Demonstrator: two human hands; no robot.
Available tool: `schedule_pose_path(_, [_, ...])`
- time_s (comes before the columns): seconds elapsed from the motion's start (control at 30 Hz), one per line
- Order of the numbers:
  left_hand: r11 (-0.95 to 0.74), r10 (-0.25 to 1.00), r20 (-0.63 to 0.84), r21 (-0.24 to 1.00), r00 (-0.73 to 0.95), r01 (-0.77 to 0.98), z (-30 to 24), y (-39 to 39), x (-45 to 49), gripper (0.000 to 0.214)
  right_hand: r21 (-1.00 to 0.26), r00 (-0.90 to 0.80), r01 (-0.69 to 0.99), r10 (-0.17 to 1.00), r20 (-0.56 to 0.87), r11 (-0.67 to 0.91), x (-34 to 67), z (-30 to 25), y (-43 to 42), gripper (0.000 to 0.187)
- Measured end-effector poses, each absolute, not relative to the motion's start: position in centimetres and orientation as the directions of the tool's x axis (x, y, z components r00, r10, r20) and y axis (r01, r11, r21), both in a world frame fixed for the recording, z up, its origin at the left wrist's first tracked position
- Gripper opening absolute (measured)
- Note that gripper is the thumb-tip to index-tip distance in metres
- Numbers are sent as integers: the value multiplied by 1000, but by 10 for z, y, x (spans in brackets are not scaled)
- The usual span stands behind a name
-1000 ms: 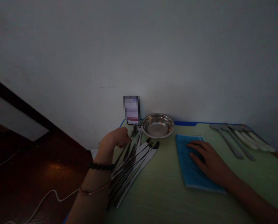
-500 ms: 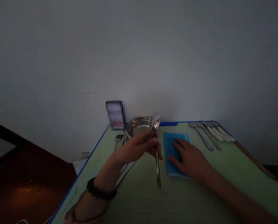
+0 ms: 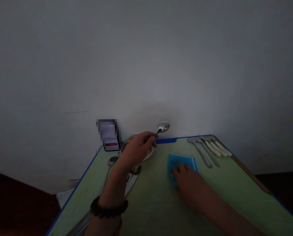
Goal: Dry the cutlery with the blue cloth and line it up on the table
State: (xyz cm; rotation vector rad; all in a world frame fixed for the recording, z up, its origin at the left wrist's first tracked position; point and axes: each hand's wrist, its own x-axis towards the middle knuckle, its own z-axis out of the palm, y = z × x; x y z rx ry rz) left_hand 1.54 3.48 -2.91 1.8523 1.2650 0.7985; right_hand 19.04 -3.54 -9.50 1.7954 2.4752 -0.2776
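Note:
My left hand is closed around a metal spoon, whose bowl sticks up past the fingers toward the wall. The hand hovers over a steel bowl, most of which it hides. My right hand lies flat with fingers stretched out on a folded blue cloth on the green table. A pile of spoons lies below my left forearm.
A row of several spoons and knives lies at the table's far right. A phone leans upright against the white wall behind the bowl. The table has a blue edge; dark floor lies to the left.
My left hand picked one spoon out of the pile, lifted it and swung its bowl up toward the wall. The view has shifted left and tilted up. My right hand stayed on the cloth.

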Motion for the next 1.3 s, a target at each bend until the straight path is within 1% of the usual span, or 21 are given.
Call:
schedule_pose_path(0.03, [-290,938,116,781,328,553,-26,33,11,23,-82,-296,955,942,-158,286,190,-95,-30,31])
schedule_pose_path(0.07, [-336,924,127,724,362,602,-24,31,7,24,-99,-319,946,942,-106,309,193,-94,-23,32])
schedule_pose_path(0.13, [-373,899,77,649,431,663,-23,26,-2,24,-222,-335,920,942,-21,323,204,-89,-3,24])
schedule_pose_path(0.17, [-376,891,41,626,453,683,-24,23,-6,24,-297,-305,907,952,31,300,212,-83,8,18])
schedule_pose_path(0.2, [-373,887,10,605,462,703,-24,21,-10,23,-377,-256,885,962,95,273,219,-76,19,15])
schedule_pose_path(0.23, [-373,885,-9,584,466,721,-23,20,-14,23,-458,-168,862,974,149,219,225,-68,29,15])
schedule_pose_path(0.27, [-381,883,-11,565,469,732,-22,19,-16,23,-546,-30,829,984,175,123,230,-60,37,17])
schedule_pose_path(0.3, [-394,882,0,550,472,736,-20,18,-18,24,-647,89,761,979,181,51,233,-52,43,20])
schedule_pose_path(0.33, [-409,878,15,541,478,735,-18,18,-20,25,-748,175,663,970,170,11,233,-44,47,23])
schedule_pose_path(0.37, [-423,876,37,538,481,729,-15,18,-21,26,-828,234,561,956,175,15,232,-38,49,24])
schedule_pose_path(0.4, [-429,877,54,536,478,727,-12,18,-21,28,-885,242,465,958,156,26,230,-33,48,25])
schedule_pose_path(0.47, [-428,882,73,541,466,724,-6,17,-20,31,-949,143,313,985,93,44,223,-26,43,26])
schedule_pose_path(0.53, [-426,883,79,552,463,717,-2,17,-19,30,-969,53,246,997,52,38,217,-21,37,24])
schedule_pose_path(0.6, [-423,886,82,549,457,721,-1,16,-18,27,-981,22,195,999,25,20,216,-18,33,23])
schedule_pose_path(0.73, [-385,914,80,480,397,789,-5,18,-19,26,-988,-24,157,1000,-3,1,223,-17,32,25])
schedule_pose_path(0.8, [-373,923,86,439,375,817,-7,19,-19,28,-979,-36,198,999,33,40,227,-17,31,24])
schedule_pose_path(0.87, [-374,925,99,409,367,833,-8,19,-17,29,-954,-17,279,994,107,107,227,-15,29,23])
schedule_pose_path(0.97, [-376,926,123,385,357,843,-7,17,-12,30,-863,9,462,972,234,204,224,-7,23,22])
schedule_pose_path(1.07, [-379,925,133,353,355,855,-5,16,-7,29,-755,-39,598,951,308,269,219,-1,18,22])
schedule_pose_path(1.17, [-380,925,137,325,355,866,-4,16,-4,29,-700,-101,644,941,324,310,217,1,17,21])
schedule_pose_path(1.3, [-381,925,138,304,355,873,-4,17,-4,30,-682,-125,652,934,335,332,222,-1,20,23])
